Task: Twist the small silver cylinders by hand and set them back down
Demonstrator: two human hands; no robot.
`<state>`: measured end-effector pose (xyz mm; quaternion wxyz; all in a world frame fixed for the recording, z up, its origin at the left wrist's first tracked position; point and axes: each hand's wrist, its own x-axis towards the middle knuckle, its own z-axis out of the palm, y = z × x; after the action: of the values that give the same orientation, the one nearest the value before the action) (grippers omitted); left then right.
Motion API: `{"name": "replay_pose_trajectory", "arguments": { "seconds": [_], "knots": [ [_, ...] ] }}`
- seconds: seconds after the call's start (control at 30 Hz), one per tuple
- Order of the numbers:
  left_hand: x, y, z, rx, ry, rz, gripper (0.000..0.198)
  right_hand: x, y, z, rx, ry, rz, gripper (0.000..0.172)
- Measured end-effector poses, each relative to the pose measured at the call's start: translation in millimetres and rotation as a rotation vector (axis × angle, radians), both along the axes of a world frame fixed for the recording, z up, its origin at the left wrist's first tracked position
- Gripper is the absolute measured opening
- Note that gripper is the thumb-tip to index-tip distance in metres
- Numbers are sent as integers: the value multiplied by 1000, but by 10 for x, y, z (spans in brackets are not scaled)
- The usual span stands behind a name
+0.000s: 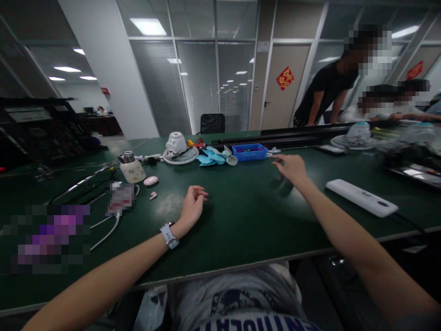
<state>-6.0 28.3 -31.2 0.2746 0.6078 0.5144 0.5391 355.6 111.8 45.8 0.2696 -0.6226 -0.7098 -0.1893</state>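
My left hand (192,206) rests on the dark green table (241,216), wrist in a pale watch, fingers loosely curled with nothing in them. My right hand (291,167) stretches out over the table toward the blue tray (250,152), fingers extended and holding nothing. Light blue fan blades (216,156) lie left of the tray. A white fan motor on its round grille (179,149) stands further left. A small pink earbud (153,195) and a pink oval case (150,180) lie near my left hand.
A white power strip (361,197) lies at the right with its cable running off. A cream jar with a metal lid (132,168) and wire fan guards (103,220) sit at the left. Other people lean over the table's far right end, beside another fan (356,135).
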Motion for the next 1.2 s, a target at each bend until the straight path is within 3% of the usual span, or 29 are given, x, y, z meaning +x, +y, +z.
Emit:
{"name": "replay_pose_trajectory", "arguments": {
  "seconds": [0.07, 0.17, 0.8, 0.93, 1.1, 1.2],
  "knots": [
    [3, -2, 2, -2, 1, 1, 21, 252, 86, -8, -42, 35, -99, 36],
    [3, -3, 4, -19, -1, 5, 22, 405, 127, -39, -101, 73, -141, 33],
    [7, 1, 2, -41, -22, -25, 22, 328, 129, -69, -170, 60, -175, 27],
    [9, -7, 9, -52, -11, -31, 22, 402, 138, -47, -202, 97, -160, 33],
    [22, -18, 24, -46, -12, -22, 22, 701, 178, 49, -443, 162, -157, 57],
    [27, -27, 35, -50, -5, -18, 22, 826, 197, 81, -613, 136, -163, 59]
  ]
}}
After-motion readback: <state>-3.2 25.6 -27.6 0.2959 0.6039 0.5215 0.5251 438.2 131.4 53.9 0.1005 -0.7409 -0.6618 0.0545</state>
